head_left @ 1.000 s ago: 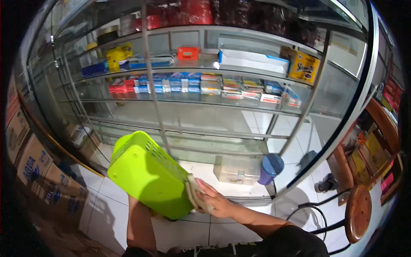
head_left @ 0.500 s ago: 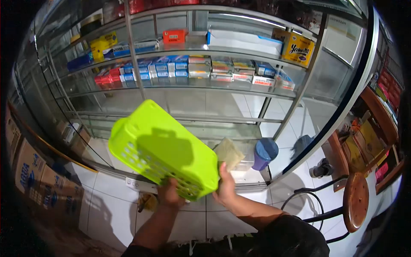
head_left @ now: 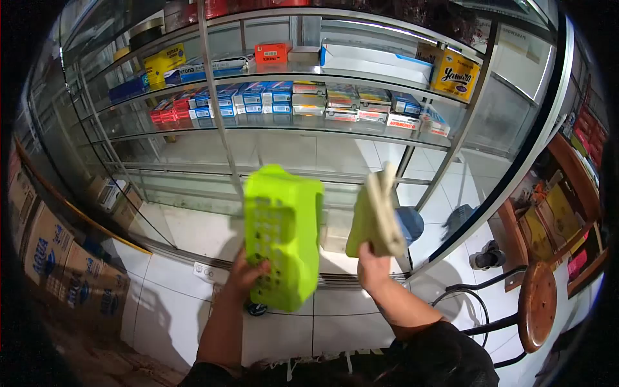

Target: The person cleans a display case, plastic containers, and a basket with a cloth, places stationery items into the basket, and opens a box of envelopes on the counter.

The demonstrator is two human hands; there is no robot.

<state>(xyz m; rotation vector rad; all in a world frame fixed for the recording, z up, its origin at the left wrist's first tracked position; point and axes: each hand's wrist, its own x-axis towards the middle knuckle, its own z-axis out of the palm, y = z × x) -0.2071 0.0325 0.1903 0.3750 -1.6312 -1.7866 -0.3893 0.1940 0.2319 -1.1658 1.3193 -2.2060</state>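
Observation:
My left hand [head_left: 247, 274] grips a lime-green plastic basket [head_left: 298, 238] by its perforated side, with fingers against the holes. The basket is tilted up on end in front of the glass cabinet. My right hand [head_left: 374, 267] is closed around the lower end of a folded beige cloth [head_left: 380, 213], held up to the right of the basket and apart from it. Behind the cloth, a blue-purple bin [head_left: 411, 224] is partly hidden. A clear box [head_left: 335, 235] shows in part between basket and cloth.
Glass shelves [head_left: 271, 126] ahead carry several small boxes [head_left: 277, 97] and a yellow box [head_left: 454, 76]. Metal posts frame the cabinet. Brown cartons [head_left: 71, 271] stand on the left, and a wooden stool [head_left: 538, 306] on the right. White tiles [head_left: 348, 329] cover the floor.
The basket has turned upright and narrowed in view, its perforated side now facing me. My right hand has left the basket and moved right with the cloth.

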